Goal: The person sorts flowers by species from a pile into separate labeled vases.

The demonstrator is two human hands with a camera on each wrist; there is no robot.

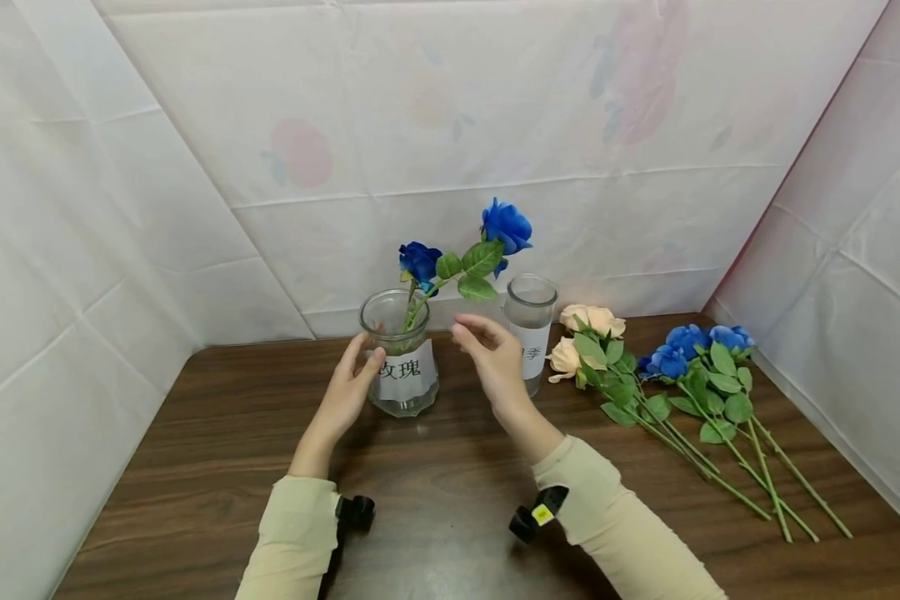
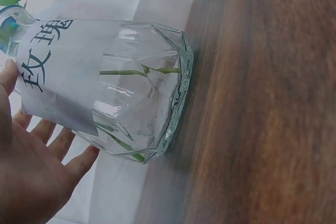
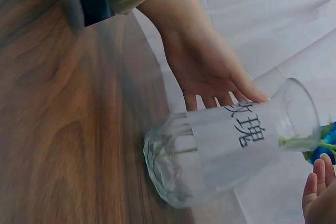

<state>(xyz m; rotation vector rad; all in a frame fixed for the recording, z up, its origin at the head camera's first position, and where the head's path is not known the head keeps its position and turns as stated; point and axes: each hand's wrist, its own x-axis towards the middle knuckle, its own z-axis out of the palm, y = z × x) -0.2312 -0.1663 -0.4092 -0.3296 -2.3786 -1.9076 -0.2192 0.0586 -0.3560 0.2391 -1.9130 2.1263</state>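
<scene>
A clear glass vase (image 1: pixel 399 400) with a white paper label stands upright on the table. My left hand (image 1: pixel 347 387) holds its left side, thumb near the front and fingers reaching behind, as the right wrist view also shows. Two blue roses lean in the vase; the taller blue rose (image 1: pixel 507 225) tilts right with its green leaves (image 1: pixel 482 260), and the lower blue rose (image 1: pixel 420 262) stays close over the rim. In the left wrist view, green stems (image 2: pixel 123 72) show through the glass. My right hand (image 1: pixel 498 358) hovers right of the vase, fingers loosely bent, holding nothing.
Behind my right hand stands a taller glass vase (image 1: pixel 532 312) with its own label. To the right lie peach roses (image 1: pixel 566 357) and several blue roses (image 1: pixel 667 361), stems toward the front right. White cloth (image 1: pixel 390 150) closes off the back and sides of the wooden table (image 1: pixel 217 450).
</scene>
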